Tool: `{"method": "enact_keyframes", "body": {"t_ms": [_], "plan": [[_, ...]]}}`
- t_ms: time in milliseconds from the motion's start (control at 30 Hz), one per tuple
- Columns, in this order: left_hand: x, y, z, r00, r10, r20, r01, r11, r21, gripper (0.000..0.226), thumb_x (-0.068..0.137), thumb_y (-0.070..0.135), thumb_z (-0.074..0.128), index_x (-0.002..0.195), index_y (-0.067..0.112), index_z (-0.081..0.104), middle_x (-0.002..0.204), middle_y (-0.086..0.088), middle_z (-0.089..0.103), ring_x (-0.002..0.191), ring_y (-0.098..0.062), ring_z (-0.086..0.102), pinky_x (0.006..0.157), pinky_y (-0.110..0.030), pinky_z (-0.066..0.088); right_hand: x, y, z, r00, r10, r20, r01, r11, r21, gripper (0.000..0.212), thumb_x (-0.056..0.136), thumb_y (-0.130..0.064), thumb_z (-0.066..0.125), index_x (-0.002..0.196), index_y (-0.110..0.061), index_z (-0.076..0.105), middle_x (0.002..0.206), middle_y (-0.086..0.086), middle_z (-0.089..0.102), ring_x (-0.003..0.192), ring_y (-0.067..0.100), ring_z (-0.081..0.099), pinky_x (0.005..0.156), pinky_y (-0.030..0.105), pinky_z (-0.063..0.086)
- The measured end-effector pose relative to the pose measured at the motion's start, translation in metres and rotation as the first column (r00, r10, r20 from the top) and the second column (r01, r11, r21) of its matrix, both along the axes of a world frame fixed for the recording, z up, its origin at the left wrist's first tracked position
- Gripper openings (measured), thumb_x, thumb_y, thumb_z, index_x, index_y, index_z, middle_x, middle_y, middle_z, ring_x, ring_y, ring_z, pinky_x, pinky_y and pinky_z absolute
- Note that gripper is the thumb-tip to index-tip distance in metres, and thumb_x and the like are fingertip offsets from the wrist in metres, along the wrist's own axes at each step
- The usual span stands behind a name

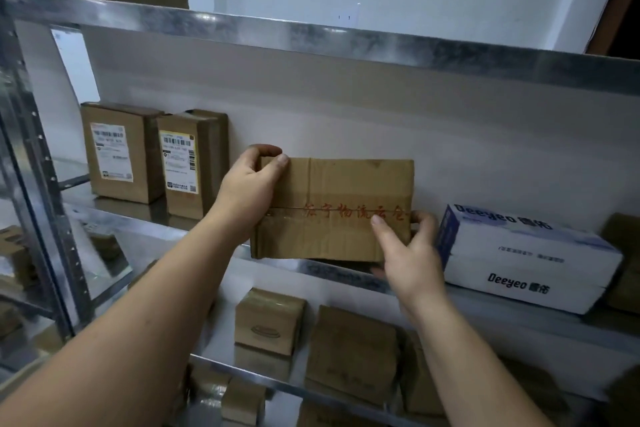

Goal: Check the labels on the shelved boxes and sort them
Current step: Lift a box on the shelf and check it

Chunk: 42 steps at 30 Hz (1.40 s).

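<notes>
I see both hands on one brown cardboard box (332, 208), held upright, broad face toward the camera, at the front of the middle shelf (304, 265); can't tell if its bottom edge rests on the metal. Left hand (247, 191) grips the top left corner, thumb on the face, fingers curled over the top. Right hand (408, 253) pinches the lower right edge, thumb in front, fingers behind. Red printed characters run along the tape seam. Left of it, two labelled boxes (117, 152) (188, 163) stand side by side, touching. Right, a white Deeyeo carton (519, 260) lies near the box. Small brown boxes (270, 321) sit on the shelf below.
</notes>
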State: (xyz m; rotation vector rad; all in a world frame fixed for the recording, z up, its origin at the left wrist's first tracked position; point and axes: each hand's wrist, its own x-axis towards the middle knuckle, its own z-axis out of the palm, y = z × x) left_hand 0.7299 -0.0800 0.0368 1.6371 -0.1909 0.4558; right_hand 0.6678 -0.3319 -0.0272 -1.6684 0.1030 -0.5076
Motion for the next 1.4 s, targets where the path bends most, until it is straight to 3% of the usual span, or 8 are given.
{"method": "enact_keyframes", "body": {"t_ms": [200, 367, 700, 900, 1067, 1133, 1233, 1400], "plan": [[-0.001, -0.006, -0.001, 1.0, 0.02, -0.015, -0.019, 0.995, 0.101, 0.021, 0.105, 0.052, 0.063, 0.121, 0.038, 0.066, 0.121, 0.009, 0.065, 0.112, -0.016, 0.063, 0.093, -0.045, 0.06, 0.001, -0.001, -0.009, 0.999, -0.003, -0.037, 0.005, 0.997, 0.073, 0.042, 0.087, -0.068, 0.077, 0.11, -0.061, 0.042, 0.127, -0.017, 0.065, 0.119, 0.022, 0.068, 0.098, 0.063, 0.061], [-0.003, -0.01, 0.0, 1.0, 0.018, -0.009, -0.017, 0.994, 0.112, 0.023, 0.105, 0.052, 0.063, 0.123, 0.038, 0.067, 0.123, 0.008, 0.066, 0.113, -0.017, 0.063, 0.09, -0.044, 0.061, -0.003, -0.001, -0.012, 0.998, -0.009, -0.059, 0.015, 0.995, 0.102, 0.047, 0.098, -0.055, 0.076, 0.125, -0.042, 0.04, 0.128, -0.015, 0.063, 0.12, 0.023, 0.067, 0.095, 0.062, 0.063], [-0.007, -0.008, -0.006, 1.0, -0.009, -0.002, 0.009, 0.997, 0.082, 0.026, 0.099, 0.057, 0.067, 0.12, 0.042, 0.069, 0.122, 0.01, 0.067, 0.116, -0.017, 0.065, 0.098, -0.051, 0.06, -0.016, 0.005, -0.012, 0.998, -0.018, -0.059, 0.025, 0.993, 0.115, 0.045, 0.098, -0.051, 0.077, 0.122, -0.04, 0.041, 0.126, -0.015, 0.062, 0.121, 0.023, 0.065, 0.094, 0.063, 0.063], [-0.014, -0.006, -0.011, 0.999, 0.029, 0.035, -0.031, 0.998, 0.062, 0.026, 0.105, 0.054, 0.062, 0.122, 0.036, 0.07, 0.117, 0.014, 0.068, 0.111, -0.009, 0.064, 0.092, -0.038, 0.054, -0.027, 0.01, -0.005, 0.999, 0.023, -0.039, -0.018, 0.994, 0.106, 0.062, 0.079, -0.088, 0.071, 0.12, -0.05, 0.044, 0.129, -0.016, 0.066, 0.122, 0.017, 0.067, 0.103, 0.053, 0.059], [-0.026, 0.002, -0.012, 0.987, 0.105, 0.126, -0.106, 0.994, 0.003, 0.037, 0.105, 0.058, 0.061, 0.097, 0.024, 0.071, 0.081, 0.011, 0.062, 0.076, -0.006, 0.059, 0.071, -0.035, 0.045, -0.034, 0.014, 0.007, 1.0, 0.008, -0.029, -0.006, 0.998, 0.066, 0.062, 0.091, -0.087, 0.043, 0.135, -0.044, 0.042, 0.115, -0.028, 0.054, 0.105, 0.005, 0.055, 0.099, 0.042, 0.04], [-0.033, 0.004, -0.01, 0.976, 0.12, 0.183, -0.124, 0.992, 0.013, 0.021, 0.106, 0.04, 0.067, 0.097, 0.021, 0.07, 0.084, 0.005, 0.066, 0.076, 0.0, 0.065, 0.073, -0.034, 0.049, -0.035, 0.017, 0.011, 1.0, 0.019, -0.018, -0.017, 0.995, 0.095, 0.064, 0.089, -0.09, 0.037, 0.136, -0.046, 0.044, 0.12, -0.025, 0.055, 0.11, 0.007, 0.052, 0.101, 0.043, 0.039], [-0.04, 0.012, -0.011, 0.973, 0.078, 0.219, -0.063, 0.995, -0.072, 0.008, 0.1, 0.028, 0.07, 0.105, 0.023, 0.068, 0.097, 0.0, 0.071, 0.091, -0.013, 0.071, 0.084, -0.04, 0.057, -0.038, 0.021, 0.018, 0.999, 0.048, 0.021, -0.051, 0.987, 0.15, 0.066, 0.088, -0.097, 0.04, 0.127, -0.044, 0.051, 0.134, -0.011, 0.062, 0.126, 0.014, 0.057, 0.106, 0.047, 0.045], [-0.047, 0.023, -0.02, 0.981, 0.021, 0.194, 0.01, 0.988, -0.157, 0.044, 0.088, 0.028, 0.073, 0.129, 0.035, 0.06, 0.13, -0.001, 0.066, 0.12, -0.02, 0.066, 0.103, -0.048, 0.058, -0.039, 0.026, 0.024, 0.994, 0.106, 0.036, -0.111, 0.977, 0.184, 0.027, 0.109, -0.044, 0.063, 0.13, -0.036, 0.049, 0.122, -0.008, 0.068, 0.112, 0.01, 0.064, 0.087, 0.032, 0.051]]}}
